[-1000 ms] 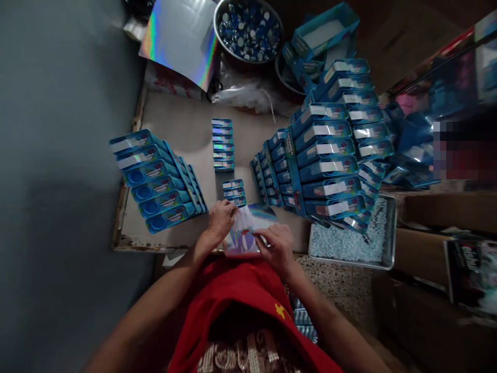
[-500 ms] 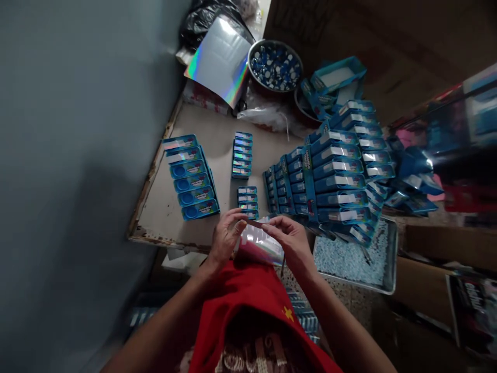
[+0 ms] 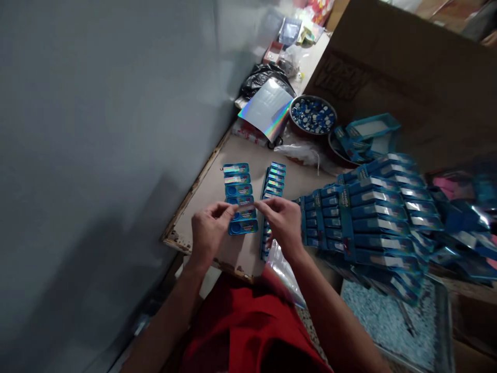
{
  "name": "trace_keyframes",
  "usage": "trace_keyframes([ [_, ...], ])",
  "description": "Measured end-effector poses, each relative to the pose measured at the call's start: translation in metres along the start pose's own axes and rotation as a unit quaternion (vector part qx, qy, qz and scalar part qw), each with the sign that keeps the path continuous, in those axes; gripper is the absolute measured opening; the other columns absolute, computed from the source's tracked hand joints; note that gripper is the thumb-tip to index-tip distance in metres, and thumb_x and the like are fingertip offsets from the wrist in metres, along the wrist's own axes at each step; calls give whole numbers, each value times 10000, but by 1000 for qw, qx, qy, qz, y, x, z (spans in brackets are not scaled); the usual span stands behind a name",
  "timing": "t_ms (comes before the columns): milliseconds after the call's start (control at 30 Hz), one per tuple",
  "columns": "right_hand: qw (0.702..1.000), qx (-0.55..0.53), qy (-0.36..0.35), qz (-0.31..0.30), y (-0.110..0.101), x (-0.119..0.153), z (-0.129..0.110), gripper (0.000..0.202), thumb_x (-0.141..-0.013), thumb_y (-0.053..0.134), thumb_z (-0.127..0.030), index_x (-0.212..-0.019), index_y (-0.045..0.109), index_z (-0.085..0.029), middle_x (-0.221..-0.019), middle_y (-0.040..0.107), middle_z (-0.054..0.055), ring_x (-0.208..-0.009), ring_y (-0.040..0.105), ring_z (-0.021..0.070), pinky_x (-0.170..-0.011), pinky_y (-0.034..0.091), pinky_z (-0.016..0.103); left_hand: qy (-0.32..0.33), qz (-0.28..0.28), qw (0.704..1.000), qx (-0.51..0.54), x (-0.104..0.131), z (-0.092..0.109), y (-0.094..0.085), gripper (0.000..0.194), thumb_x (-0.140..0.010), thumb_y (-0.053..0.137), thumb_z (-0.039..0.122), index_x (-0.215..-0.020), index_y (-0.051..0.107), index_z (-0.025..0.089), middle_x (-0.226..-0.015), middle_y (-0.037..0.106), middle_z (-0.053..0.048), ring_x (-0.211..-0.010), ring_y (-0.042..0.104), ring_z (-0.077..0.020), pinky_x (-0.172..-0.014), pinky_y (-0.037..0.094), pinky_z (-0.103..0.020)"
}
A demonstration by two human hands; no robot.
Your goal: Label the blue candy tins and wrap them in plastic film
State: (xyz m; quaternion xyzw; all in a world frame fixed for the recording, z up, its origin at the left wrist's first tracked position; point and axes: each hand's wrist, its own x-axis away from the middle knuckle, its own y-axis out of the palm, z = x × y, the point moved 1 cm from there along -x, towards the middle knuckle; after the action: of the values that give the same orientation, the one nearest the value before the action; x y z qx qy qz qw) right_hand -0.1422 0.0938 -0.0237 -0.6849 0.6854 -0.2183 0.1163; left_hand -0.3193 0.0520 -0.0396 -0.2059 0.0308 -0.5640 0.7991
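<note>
Between my two pinched hands a thin, clear strip (image 3: 246, 207) is stretched over a column of blue cards (image 3: 243, 227). My left hand (image 3: 212, 228) pinches its left end, and my right hand (image 3: 281, 220) pinches the right end. The upper two cards in the column carry shiny silvery strips, while lower ones show a round blue circle. Just right of this column stands a narrow row of small blue packs (image 3: 275, 178) with shiny strips, partly hidden by my right hand. A shiny sheet (image 3: 285, 269) lies below my right wrist.
Large stacked blue packs (image 3: 373, 223) stand on the right. Behind are a bowl of blue and white pieces (image 3: 312, 115), a reflective sheet (image 3: 267, 106) and a black bag (image 3: 264, 77). A metal tray (image 3: 446, 321) of pale blue bits is lower right. A wall borders the left.
The view has swung left, so the table items appear farther right and lower. My hands have moved from near the table's front edge to over the left column of cards, the strip between them.
</note>
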Motion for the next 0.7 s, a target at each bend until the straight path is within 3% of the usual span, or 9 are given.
trace_keyframes([
  [100,992,122,-26,-4,35,-39,-9,232,-830,721,-432,-772,808,-225,-637,693,9,-616,614,177,-579,392,268,19,16,999,-33,-43,-6,-17,241,-817,743,417,-814,791,181,-741,767,-34,-685,689,-174,-632,493,-253],
  [200,982,186,-24,-21,55,-58,-7,240,-840,690,-439,-796,806,-233,-686,726,15,-634,625,173,-594,375,263,25,6,998,-52,-69,-20,-22,235,-795,756,415,-776,784,183,-688,746,-30,-633,663,-165,-605,471,-255],
  [500,976,216,-18,-23,62,-63,-5,226,-835,678,-418,-766,767,-222,-721,733,24,-680,635,187,-639,383,291,-7,-23,1000,-4,-86,-41,-16,277,-753,783,449,-759,766,172,-663,719,-45,-638,645,-168,-630,484,-270],
  [600,975,219,-8,-23,62,-71,-2,228,-792,718,-438,-749,723,-214,-726,710,22,-683,620,187,-636,389,294,-63,-47,993,92,-87,-46,-12,368,-702,835,491,-793,737,148,-683,710,-45,-640,645,-159,-650,508,-273],
  [700,983,184,20,-14,57,-78,6,336,-669,820,-480,-771,659,-203,-711,663,5,-658,597,181,-584,387,277,-191,-59,953,226,-89,-62,-1,580,-572,941,436,-985,649,152,-734,722,-36,-648,677,-164,-675,539,-288],
])
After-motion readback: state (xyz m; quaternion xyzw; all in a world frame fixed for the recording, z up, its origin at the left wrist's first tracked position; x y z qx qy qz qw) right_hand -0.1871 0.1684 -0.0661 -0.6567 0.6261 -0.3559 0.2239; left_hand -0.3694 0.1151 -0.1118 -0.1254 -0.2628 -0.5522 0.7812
